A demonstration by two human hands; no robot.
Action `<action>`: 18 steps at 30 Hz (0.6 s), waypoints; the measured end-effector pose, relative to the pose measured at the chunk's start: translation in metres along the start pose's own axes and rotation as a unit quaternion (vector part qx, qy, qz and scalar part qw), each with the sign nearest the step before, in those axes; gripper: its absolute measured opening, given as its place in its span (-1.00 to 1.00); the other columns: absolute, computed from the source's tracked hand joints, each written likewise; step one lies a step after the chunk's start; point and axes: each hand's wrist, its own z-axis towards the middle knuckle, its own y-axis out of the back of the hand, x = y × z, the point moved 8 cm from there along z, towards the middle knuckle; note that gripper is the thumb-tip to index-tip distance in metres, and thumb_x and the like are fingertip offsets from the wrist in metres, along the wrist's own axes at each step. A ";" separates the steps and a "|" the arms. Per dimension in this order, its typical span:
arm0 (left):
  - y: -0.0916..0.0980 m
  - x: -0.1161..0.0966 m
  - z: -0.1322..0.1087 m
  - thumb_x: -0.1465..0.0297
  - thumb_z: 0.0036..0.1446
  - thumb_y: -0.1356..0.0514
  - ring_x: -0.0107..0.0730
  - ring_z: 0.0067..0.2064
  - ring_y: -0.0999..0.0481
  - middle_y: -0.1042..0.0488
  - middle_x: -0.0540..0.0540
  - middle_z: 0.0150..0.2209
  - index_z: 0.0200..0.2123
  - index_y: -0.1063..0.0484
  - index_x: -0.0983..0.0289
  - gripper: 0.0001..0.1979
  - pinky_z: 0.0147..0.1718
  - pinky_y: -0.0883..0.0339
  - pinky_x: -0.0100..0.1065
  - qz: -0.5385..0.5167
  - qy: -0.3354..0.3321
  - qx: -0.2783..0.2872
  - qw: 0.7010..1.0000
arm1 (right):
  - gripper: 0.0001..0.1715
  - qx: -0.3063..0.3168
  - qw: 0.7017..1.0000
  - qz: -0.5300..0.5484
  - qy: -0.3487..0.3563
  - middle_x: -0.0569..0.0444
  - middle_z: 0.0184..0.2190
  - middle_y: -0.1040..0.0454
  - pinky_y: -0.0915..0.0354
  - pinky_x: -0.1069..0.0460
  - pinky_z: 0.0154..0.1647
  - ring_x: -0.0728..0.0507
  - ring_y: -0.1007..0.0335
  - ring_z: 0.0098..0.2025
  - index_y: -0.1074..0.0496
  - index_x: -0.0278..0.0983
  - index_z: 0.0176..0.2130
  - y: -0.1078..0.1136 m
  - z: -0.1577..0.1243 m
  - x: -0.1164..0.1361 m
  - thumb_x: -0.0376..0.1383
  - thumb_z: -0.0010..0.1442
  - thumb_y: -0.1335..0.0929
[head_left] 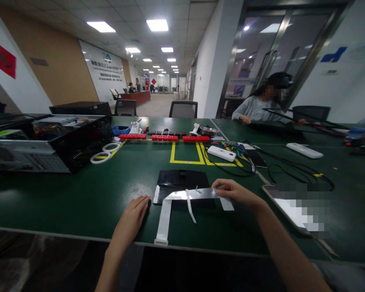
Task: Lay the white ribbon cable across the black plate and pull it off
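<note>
Right hand [232, 190], near a tablet [280, 200], pinches ribbon cable [178, 195] over a black panel [168, 180]; left hand [134, 219] lies flat.

I see a ribbon cable [178, 195] hiding some of the black panel [173, 178]; left of the panel, a cut-off computer case [61, 147].

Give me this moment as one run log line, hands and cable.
left hand: open, resting on green table | right hand: holding flat ribbon cable near one end | cable: folded, crossing over black panel
</note>
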 end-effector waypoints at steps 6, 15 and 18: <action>0.000 0.000 0.002 0.37 0.24 0.05 -0.24 0.11 -0.33 -0.42 0.11 0.04 0.02 -0.36 0.22 -0.66 0.11 -0.14 -0.09 0.015 -0.002 -0.003 1.000 | -0.62 0.045 0.999 -0.019 0.003 0.26 -0.62 -0.22 0.02 0.20 -0.72 0.11 -0.04 -0.67 -0.29 -0.31 -0.20 -0.021 0.017 -0.012 -0.08 0.08 -0.33; 0.000 -0.067 0.013 0.37 0.25 0.01 -0.24 0.15 -0.28 -0.38 0.09 0.08 0.10 -0.28 0.16 -0.65 0.14 -0.07 -0.02 -0.012 -0.108 0.015 0.994 | -0.64 0.028 0.998 -0.047 -0.004 0.25 -0.62 -0.23 0.01 0.21 -0.75 0.11 -0.06 -0.67 -0.29 -0.31 -0.22 -0.024 0.025 -0.022 -0.10 0.09 -0.32; -0.009 -0.101 0.014 0.33 0.24 -0.01 -0.20 0.17 -0.25 -0.37 0.09 0.09 0.13 -0.23 0.15 -0.62 0.14 -0.05 0.02 -0.011 -0.170 0.042 0.985 | -0.64 0.024 0.998 -0.055 -0.009 0.25 -0.62 -0.23 0.00 0.21 -0.74 0.11 -0.07 -0.67 -0.29 -0.32 -0.22 -0.024 0.025 -0.022 -0.10 0.09 -0.32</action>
